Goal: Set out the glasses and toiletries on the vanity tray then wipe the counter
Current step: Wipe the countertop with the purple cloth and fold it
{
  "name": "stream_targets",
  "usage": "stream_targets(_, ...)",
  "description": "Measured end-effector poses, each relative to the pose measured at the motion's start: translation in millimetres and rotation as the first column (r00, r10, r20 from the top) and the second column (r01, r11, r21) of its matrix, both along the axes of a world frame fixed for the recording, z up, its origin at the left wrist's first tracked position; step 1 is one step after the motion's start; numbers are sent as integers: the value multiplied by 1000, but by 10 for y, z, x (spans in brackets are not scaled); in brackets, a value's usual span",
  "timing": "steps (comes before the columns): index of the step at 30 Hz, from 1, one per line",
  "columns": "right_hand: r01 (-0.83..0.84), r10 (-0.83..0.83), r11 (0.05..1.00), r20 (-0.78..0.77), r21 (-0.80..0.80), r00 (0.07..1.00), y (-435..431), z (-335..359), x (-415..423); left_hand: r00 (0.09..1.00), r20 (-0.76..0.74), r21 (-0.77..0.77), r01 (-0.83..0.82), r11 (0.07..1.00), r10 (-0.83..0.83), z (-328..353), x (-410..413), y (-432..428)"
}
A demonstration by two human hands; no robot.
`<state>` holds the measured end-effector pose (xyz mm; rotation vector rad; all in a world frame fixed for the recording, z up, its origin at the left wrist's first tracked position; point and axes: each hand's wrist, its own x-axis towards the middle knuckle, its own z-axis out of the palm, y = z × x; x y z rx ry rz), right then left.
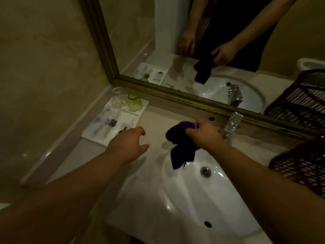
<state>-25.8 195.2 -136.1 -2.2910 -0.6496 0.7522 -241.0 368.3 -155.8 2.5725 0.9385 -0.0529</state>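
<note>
A white vanity tray lies on the counter at the back left, against the wall. On its far end stand a clear glass and a green glass, both upside down. Small toiletry packets fill the tray's near part. My right hand grips a dark purple cloth, which hangs over the sink's back rim. My left hand hovers above the beige counter just right of the tray, fingers loosely spread and holding nothing.
A white oval sink is set in the counter below my arms, with a chrome tap behind it. A gold-framed mirror runs along the back. A dark woven basket sits at the right.
</note>
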Motion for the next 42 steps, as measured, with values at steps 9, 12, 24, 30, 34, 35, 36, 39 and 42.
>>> stream_targets(9,271,-270,963,37,-6,962,565,-1068,-22,952,-302,-79,-73,994,46,-1384,-868,177)
stream_targets(12,207,-207,978,70,4,976,861,-1399,-78,960,-269,47,-60,997,71,-1754,-1125,140)
stream_targets(24,-82,81,997,167,-5,983,2049,-2051,-20,992,-118,159,67,985,-48,-2117,-1271,240)
stream_targets(30,-210,232,969,192,-132,953,2133,-2021,63,992,-119,133,62,989,-46,-2079,-1267,249)
stream_targets(34,-231,263,959,208,-163,942,2131,-2015,14,990,-138,136,53,989,-35,-2035,-1262,241)
stream_targets(35,-239,270,957,209,-162,940,2126,-2012,-9,989,-144,141,55,988,-34,-2028,-1262,238)
stream_targets(36,-250,280,955,209,-156,937,2115,-2011,-42,988,-152,149,54,987,-31,-2023,-1264,232)
stream_targets(39,-297,319,946,215,-128,923,2041,-2015,-219,985,-172,172,38,984,-8,-2027,-1262,202)
stream_targets(42,-356,369,929,226,-100,901,1936,-2017,-497,980,-197,199,36,979,4,-2037,-1263,179)
